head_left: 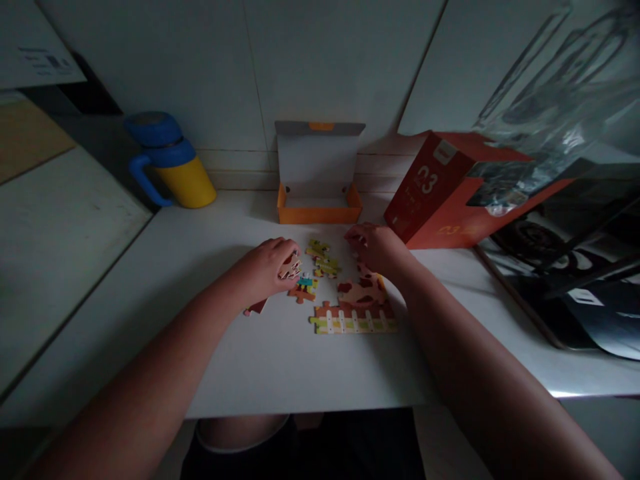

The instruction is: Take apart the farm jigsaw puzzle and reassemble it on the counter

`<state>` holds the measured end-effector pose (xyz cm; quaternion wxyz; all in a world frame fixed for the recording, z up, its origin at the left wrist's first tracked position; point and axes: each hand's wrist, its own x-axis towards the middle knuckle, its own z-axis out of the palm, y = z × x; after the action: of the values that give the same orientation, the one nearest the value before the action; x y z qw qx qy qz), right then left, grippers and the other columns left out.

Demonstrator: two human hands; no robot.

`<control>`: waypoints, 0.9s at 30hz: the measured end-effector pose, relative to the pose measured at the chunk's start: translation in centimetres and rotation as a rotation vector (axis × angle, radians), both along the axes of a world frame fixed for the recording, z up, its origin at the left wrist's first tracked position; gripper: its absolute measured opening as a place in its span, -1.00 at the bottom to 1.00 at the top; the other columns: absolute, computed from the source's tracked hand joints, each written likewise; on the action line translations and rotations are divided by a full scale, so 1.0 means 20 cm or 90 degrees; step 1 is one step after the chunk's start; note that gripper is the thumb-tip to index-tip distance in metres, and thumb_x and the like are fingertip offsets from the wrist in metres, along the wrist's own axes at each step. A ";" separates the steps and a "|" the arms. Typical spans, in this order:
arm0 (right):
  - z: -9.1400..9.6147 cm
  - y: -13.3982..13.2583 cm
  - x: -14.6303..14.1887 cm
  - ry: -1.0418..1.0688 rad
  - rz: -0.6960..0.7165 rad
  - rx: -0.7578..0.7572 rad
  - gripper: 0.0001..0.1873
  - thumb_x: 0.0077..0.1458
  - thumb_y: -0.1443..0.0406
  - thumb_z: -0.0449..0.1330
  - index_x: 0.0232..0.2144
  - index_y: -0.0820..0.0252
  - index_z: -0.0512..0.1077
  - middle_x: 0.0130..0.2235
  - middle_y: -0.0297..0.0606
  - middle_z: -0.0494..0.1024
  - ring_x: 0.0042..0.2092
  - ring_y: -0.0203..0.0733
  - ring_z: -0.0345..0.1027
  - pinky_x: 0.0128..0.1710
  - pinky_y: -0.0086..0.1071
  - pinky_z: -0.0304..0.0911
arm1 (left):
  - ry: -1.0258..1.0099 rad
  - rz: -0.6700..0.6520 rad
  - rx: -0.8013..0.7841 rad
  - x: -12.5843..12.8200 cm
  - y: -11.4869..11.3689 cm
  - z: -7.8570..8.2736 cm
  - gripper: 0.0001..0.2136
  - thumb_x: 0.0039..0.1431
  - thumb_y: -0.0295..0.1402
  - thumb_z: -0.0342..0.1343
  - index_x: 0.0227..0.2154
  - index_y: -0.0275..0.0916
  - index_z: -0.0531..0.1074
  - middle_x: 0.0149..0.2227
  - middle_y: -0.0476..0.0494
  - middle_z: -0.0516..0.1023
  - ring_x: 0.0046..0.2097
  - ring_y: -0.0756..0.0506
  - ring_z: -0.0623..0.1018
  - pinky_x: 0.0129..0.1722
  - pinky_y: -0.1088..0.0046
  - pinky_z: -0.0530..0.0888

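My left hand [270, 267] is closed around a small stack of jigsaw pieces [289, 267], held just above the table. Under that hand lies a dark red piece [258, 307], partly covered by the wrist. Loose green and brown pieces [326, 267] lie between my hands, with an orange-brown one [303, 293] nearer to the left. A partly joined jigsaw [357, 313] shows a white fence and a spotted brown-and-pink pattern. At its far end my right hand [373, 243] has its fingers bent down over a puzzle piece, which they mostly hide.
An open orange box [320, 215] stands behind the pieces, its lid raised against the wall. To the left is a blue and yellow jug [187, 180]. A red carton [425, 193], clear plastic wrapping [555, 133] and a dark appliance [560, 287] crowd the right side.
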<state>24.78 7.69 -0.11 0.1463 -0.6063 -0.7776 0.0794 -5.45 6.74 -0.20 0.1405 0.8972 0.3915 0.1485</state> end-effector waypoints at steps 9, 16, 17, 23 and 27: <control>0.17 0.16 -0.24 -0.146 0.111 -0.157 -0.68 0.24 0.06 0.33 -0.18 0.18 0.69 -0.14 -0.07 0.74 -0.16 -0.03 0.61 -0.25 -0.32 0.33 | -0.006 -0.004 0.003 0.01 0.00 -0.01 -0.68 0.13 -0.42 0.29 -0.08 -0.16 0.36 -0.05 -0.18 0.54 0.00 -0.25 0.54 0.02 0.21 0.47; 0.12 0.23 -0.41 -0.210 0.129 -0.099 -0.48 0.10 0.01 0.46 -0.03 0.26 0.65 -0.01 0.08 0.70 0.01 0.17 0.59 -0.09 -0.21 0.40 | 0.010 0.009 -0.004 0.01 -0.01 0.00 -0.68 0.11 -0.41 0.31 -0.11 -0.14 0.35 -0.05 -0.18 0.54 0.02 -0.26 0.54 0.03 0.20 0.48; 0.11 0.24 -0.40 -0.205 0.138 -0.100 -0.52 0.11 0.03 0.45 -0.06 0.25 0.66 -0.03 0.06 0.71 0.00 0.16 0.59 -0.08 -0.21 0.40 | 0.008 0.008 -0.006 0.01 -0.01 0.00 -0.68 0.10 -0.42 0.31 -0.11 -0.14 0.35 -0.06 -0.18 0.53 0.02 -0.26 0.53 0.02 0.20 0.48; 0.08 0.31 -0.26 -0.153 0.191 -0.131 -0.62 0.11 0.08 0.46 -0.11 0.19 0.66 -0.07 -0.03 0.71 -0.10 0.08 0.59 -0.18 -0.25 0.35 | -0.017 0.005 -0.023 0.01 -0.01 -0.01 -0.67 0.12 -0.43 0.29 -0.08 -0.11 0.36 -0.07 -0.13 0.54 0.00 -0.22 0.55 0.02 0.23 0.47; 0.10 0.31 -0.21 -0.114 0.148 -0.179 -0.57 0.03 0.11 0.50 -0.09 0.17 0.62 -0.13 -0.10 0.71 -0.20 -0.03 0.56 -0.31 -0.31 0.26 | -0.014 0.011 -0.024 0.01 -0.01 -0.01 -0.67 0.13 -0.42 0.31 -0.08 -0.12 0.37 -0.07 -0.11 0.55 -0.02 -0.21 0.55 0.01 0.24 0.46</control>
<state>20.64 13.93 1.94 -0.0200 -0.5315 -0.8336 0.1493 -5.26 6.60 -0.36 0.1606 0.8894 0.4003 0.1518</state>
